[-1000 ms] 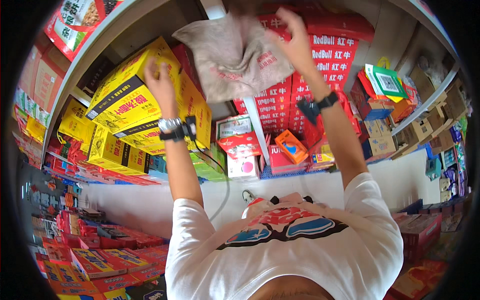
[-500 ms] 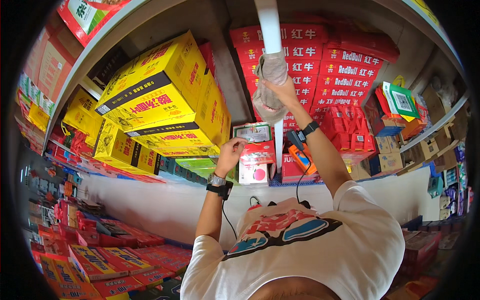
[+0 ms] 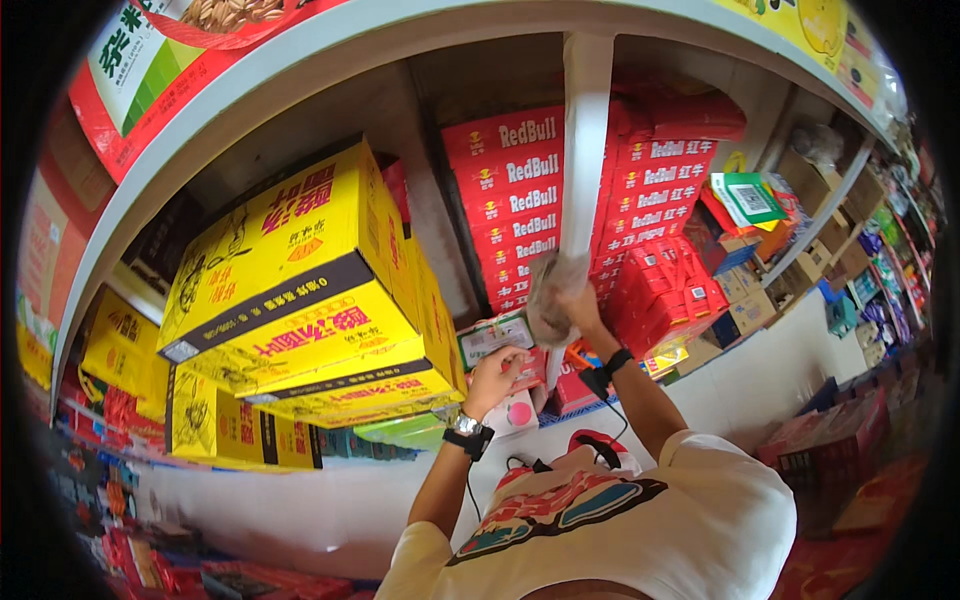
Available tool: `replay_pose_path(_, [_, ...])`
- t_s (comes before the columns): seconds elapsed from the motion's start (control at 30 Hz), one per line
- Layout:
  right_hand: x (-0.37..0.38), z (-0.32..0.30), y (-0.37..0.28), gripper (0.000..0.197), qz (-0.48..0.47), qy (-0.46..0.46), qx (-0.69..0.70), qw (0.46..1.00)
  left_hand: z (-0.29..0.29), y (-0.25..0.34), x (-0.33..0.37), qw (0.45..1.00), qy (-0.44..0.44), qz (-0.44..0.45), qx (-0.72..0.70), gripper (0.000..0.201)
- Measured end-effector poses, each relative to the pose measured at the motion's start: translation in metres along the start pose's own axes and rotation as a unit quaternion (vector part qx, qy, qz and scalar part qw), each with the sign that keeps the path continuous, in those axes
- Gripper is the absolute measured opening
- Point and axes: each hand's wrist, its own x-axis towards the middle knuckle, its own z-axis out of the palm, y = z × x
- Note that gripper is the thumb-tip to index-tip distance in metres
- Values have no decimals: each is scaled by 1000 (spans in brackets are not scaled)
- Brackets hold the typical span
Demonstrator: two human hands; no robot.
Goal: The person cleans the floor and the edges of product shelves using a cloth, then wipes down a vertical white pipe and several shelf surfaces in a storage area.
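Observation:
My right hand [image 3: 578, 308] is closed round a grey cloth [image 3: 546, 300], a rag pressed against the lower part of a white upright shelf post [image 3: 587, 150]. Some of the cloth is smeared by motion. Lower and to the left, my left hand [image 3: 496, 380] has its fingers loosely bent and apart, with nothing seen in them. It hovers by a white package with a green border [image 3: 488, 338], above a white box with a pink round picture [image 3: 519, 412]. Whether its fingertips touch the package I cannot tell. Each wrist carries a black strapped device.
Large yellow cartons [image 3: 290, 270] are stacked at the left. Behind the post rise stacked red cartons [image 3: 505, 180], with a red wrapped pack [image 3: 665, 295] on the right. The white upper shelf edge [image 3: 400, 28] arches overhead. Below lies a pale floor [image 3: 270, 505].
My right hand and the cloth have moved down along the post. My left hand has shifted slightly right and lower. The whole view has tilted, showing more of the upper shelf.

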Motion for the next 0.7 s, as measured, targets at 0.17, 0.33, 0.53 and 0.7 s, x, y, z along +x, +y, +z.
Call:
replay_pose_path(0.17, [-26,-4,47,61,26,-55,-237,970,-7,-12,-3,1000,-15,21,9,24])
replay_pose_path(0.33, [3,-28,-16,55,1,-77,23,997,-15,-32,8,998,-1,9,-62,22])
replay_pose_path(0.53, [85,-68,-264,50,-117,-120,178,970,-27,-20,28,998,5,57,9,22])
replay_pose_path(0.7, [162,-137,-393,41,-136,-185,309,923,19,38,68,996,-1,87,2,20])
